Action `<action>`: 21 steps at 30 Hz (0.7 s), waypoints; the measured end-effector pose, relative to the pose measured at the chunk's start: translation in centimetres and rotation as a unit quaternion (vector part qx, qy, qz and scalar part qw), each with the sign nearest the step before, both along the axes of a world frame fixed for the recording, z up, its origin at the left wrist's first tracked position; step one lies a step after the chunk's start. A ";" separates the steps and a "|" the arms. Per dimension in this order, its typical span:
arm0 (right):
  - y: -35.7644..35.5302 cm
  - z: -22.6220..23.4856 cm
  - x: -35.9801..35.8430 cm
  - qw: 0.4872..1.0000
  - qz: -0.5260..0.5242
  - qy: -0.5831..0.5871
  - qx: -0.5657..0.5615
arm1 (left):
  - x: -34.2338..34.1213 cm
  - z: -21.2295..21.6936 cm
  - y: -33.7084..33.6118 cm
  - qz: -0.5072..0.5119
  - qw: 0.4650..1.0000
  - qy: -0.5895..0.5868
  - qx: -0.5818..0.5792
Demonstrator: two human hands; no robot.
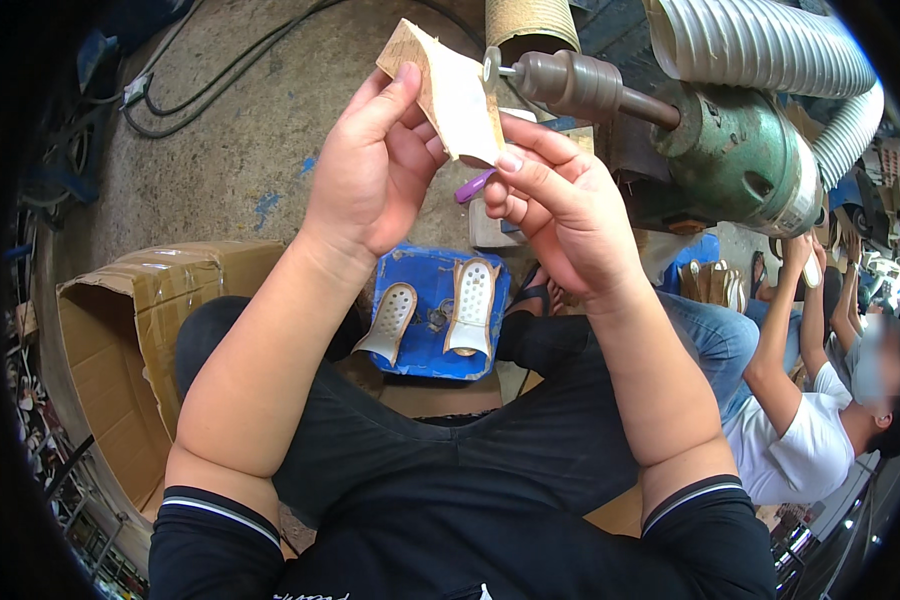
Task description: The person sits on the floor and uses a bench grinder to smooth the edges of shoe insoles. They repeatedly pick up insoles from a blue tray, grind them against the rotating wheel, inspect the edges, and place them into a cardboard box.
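Both my hands hold up one pale wedge-shaped piece, seemingly a shoe sole (462, 98), with a rough tan side and a smooth whitish face. My left hand (365, 165) grips its left edge, thumb on top. The fingers of my right hand (560, 190) pinch its lower right corner. Right beside its far right edge is a small round disc (491, 66) on the chuck (568, 82) of a green motor (738, 155); I cannot tell whether they touch. Below, two perforated white sole pieces with tan rims, a left one (394, 318) and a right one (473, 300), rest on a blue stool (432, 345).
An open cardboard box (160, 290) stands left of my legs. Grey ribbed hoses (760, 40) run above the motor, and a tan duct (530, 22) opens behind the chuck. A purple object (474, 187) lies under my right hand. Another person (800, 430) sits close by on the right.
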State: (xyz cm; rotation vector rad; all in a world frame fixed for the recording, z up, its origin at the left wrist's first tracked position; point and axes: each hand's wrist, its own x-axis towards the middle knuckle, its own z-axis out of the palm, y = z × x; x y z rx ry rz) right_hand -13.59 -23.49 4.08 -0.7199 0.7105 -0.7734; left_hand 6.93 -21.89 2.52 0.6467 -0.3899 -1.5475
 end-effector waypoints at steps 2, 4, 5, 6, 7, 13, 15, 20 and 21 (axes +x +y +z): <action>-0.1 0.0 0.2 1.000 -0.008 -0.007 -0.009 | 0.0 -0.1 -0.3 0.001 1.000 0.002 -0.004; -0.2 0.0 0.4 1.000 -0.014 -0.010 -0.018 | 0.0 -0.2 -0.5 0.006 1.000 -0.001 0.002; -0.2 -0.1 0.5 1.000 -0.019 -0.005 -0.018 | 0.0 -0.2 -0.6 0.006 1.000 0.005 -0.001; -0.2 -0.1 0.6 1.000 -0.024 -0.005 -0.019 | 0.0 -0.2 -0.8 0.007 1.000 0.006 -0.003; -0.3 -0.2 0.7 0.999 -0.029 -0.005 -0.021 | 0.0 -0.3 -0.9 0.011 1.000 0.002 0.002; -0.7 -0.5 1.2 0.999 -0.039 -0.012 -0.027 | -0.1 0.0 -1.4 0.025 1.000 -0.013 0.008; -0.8 -0.6 1.3 0.999 -0.043 -0.013 -0.029 | -0.1 0.0 -1.6 0.032 0.999 -0.011 0.011; -1.2 -1.1 2.0 0.998 -0.053 -0.032 -0.025 | 0.2 -0.5 -2.6 0.026 0.999 -0.014 0.014; -1.3 -1.2 2.1 0.998 -0.056 -0.030 -0.021 | 0.4 -0.6 -2.8 0.022 0.999 -0.010 0.024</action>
